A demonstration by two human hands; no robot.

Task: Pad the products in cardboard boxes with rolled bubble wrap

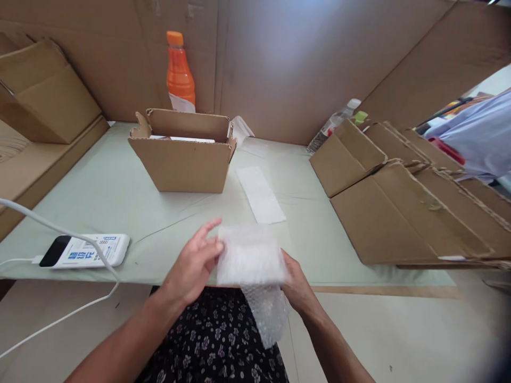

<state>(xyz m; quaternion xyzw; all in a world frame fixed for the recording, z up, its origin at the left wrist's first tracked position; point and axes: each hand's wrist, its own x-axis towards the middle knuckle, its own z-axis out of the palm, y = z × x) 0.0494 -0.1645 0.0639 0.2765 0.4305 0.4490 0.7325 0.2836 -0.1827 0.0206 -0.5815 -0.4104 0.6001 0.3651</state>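
Left hand [194,268] has one finger [208,227] stretched forward, thumb [217,248] just behind; right hand [297,282] opposite, forearms [131,335] slanting behind the fingers.

The right hand [296,281] grips bubble wrap [251,258] above the near edge of the counter [305,229], left hand [194,261] touching the wrap's left side; beyond, a box [186,167] stands before a bottle [180,74].

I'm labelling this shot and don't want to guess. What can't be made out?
All in the head view:
Bubble wrap: blurred and layered, so any contents can't be told.
Right hand: some fingers hidden behind the wrap.
Open box: its front wall hides the lower inside.
Orange bottle: base hidden behind that box.
Left box: cut off by the left edge.
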